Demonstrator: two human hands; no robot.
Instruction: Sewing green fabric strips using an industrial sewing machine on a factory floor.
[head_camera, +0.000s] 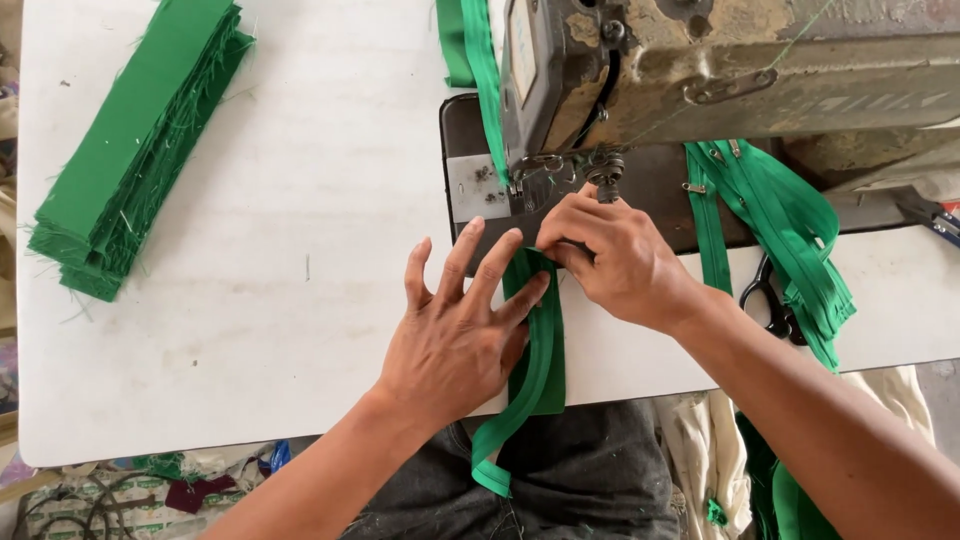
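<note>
A green fabric strip with zipper tape (535, 350) lies at the needle of the worn sewing machine (700, 70); your left hand (455, 335) presses it flat, fingers spread, while your right hand (610, 255) pinches its top edge. Most of its length hangs unsewn; a stack of cut strips (130, 140) waits at left.

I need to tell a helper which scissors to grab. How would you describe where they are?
Start at the old sewing machine on the white table. To its right lies a heap of green zippers, beside the person's right hand. The scissors lie at the heap's left edge, partly under it: black looped handles, the only black thing among the green.
</note>
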